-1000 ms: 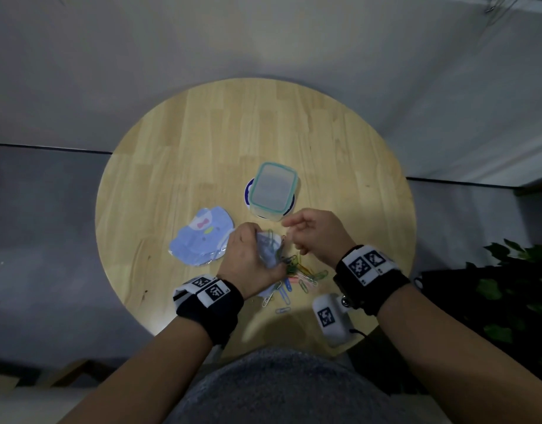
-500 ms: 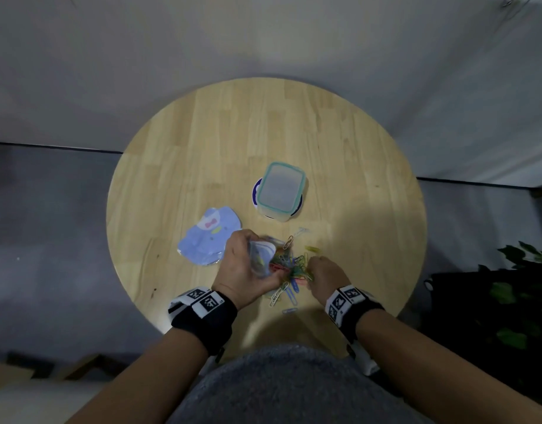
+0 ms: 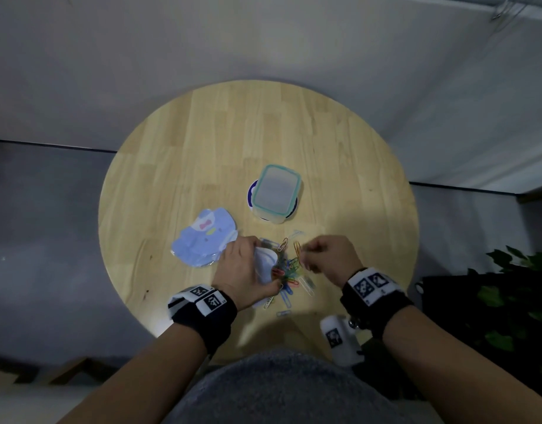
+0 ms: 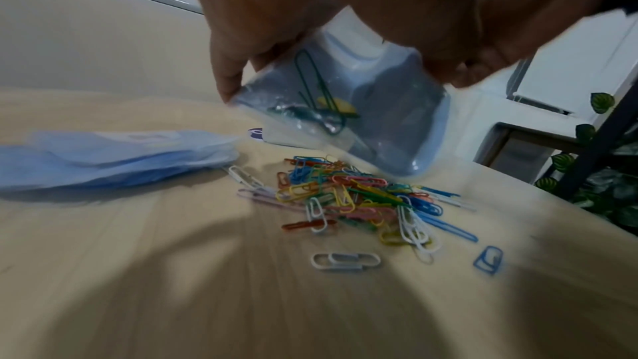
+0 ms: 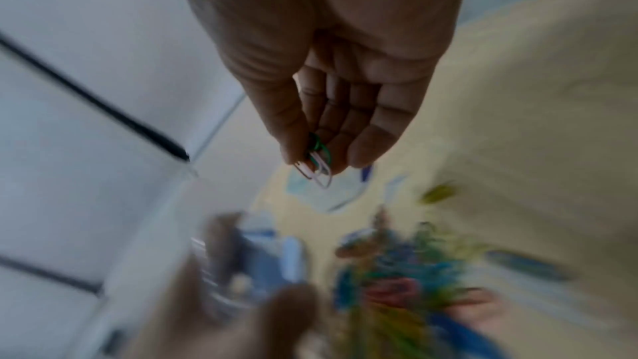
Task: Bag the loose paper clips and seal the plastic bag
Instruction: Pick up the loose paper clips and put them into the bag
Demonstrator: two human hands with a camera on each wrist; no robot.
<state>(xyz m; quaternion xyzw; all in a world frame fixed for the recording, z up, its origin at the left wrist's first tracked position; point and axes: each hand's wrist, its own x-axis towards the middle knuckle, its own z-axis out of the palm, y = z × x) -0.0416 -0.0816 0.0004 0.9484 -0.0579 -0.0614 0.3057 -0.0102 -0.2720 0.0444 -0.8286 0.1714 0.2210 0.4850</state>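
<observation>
My left hand [image 3: 248, 270] grips a small clear plastic bag [image 4: 362, 108] with a blue edge just above the table; a green paper clip lies inside it. Below the bag a heap of coloured paper clips [image 4: 359, 198] is spread on the round wooden table [image 3: 202, 154], seen from the head as a pile of clips [image 3: 289, 270] between my hands. My right hand [image 3: 327, 258] hovers right of the pile, with thumb and fingers pinching a few clips [image 5: 319, 165], green and pale ones. The right wrist view is blurred lower down.
A stack of blue plastic bags [image 3: 202, 237] lies left of my left hand. A lidded plastic box with a green rim [image 3: 275, 194] stands on a blue-and-white disc behind the pile. A leafy plant [image 3: 520, 289] is beyond the table's right edge.
My right hand rose from the pile, where it lay low half a second ago, and now holds clips up beside the bag. The left hand kept the bag in place.
</observation>
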